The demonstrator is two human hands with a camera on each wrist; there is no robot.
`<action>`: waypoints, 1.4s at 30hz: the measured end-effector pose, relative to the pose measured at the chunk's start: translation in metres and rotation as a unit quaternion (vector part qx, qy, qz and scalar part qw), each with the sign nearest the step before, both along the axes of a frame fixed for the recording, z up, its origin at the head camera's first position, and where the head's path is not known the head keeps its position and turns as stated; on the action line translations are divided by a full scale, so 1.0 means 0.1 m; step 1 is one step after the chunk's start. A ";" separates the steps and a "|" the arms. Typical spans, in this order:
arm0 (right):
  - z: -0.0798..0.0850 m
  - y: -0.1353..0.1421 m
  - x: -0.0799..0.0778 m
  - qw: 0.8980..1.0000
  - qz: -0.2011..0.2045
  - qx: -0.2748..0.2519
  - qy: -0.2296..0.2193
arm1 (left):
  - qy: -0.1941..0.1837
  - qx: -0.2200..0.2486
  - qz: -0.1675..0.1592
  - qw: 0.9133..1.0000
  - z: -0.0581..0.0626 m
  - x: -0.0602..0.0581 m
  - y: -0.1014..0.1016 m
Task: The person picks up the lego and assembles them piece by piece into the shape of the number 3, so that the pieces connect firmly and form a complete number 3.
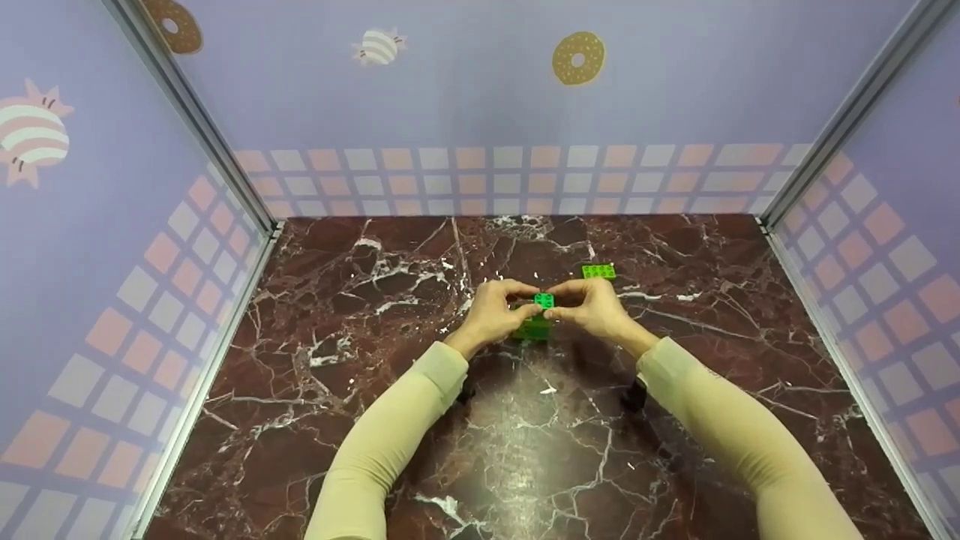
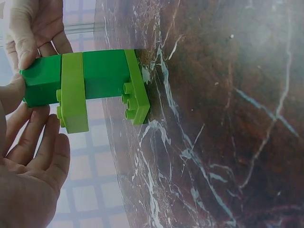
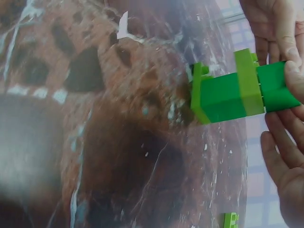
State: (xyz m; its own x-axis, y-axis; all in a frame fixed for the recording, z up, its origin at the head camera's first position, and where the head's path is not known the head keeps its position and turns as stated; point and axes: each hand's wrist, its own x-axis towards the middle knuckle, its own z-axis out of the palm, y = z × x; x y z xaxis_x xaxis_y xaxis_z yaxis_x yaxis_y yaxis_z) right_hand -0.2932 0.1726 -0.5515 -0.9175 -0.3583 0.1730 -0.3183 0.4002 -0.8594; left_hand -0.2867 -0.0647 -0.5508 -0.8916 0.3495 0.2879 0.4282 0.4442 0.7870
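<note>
A stack of toy building bricks stands on the marble-patterned surface. Its bottom is a light green brick, then come a dark green brick and another light green brick. Both light green ones jut out to the left with bare studs. A dark green brick sits at the top. My left hand pinches this top brick from the left between thumb and finger. From the right, my right hand pinches the same brick, its lower fingers spread below. Whether the top brick is fully pressed down, I cannot tell.
A loose light green brick lies studs up behind my right hand. Patterned walls stand at the back, left and right, bordering the marble-patterned surface.
</note>
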 end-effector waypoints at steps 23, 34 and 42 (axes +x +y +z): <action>-0.11 0.01 0.04 0.978 0.026 0.074 0.195 | -0.005 -0.002 0.015 1.000 0.02 0.01 -0.01; -0.07 0.01 0.08 0.996 0.008 0.039 0.077 | -0.058 0.050 0.013 0.997 0.01 0.04 0.01; -0.04 0.06 0.10 0.997 0.033 0.015 0.066 | -0.058 0.028 0.022 0.998 0.00 0.03 -0.01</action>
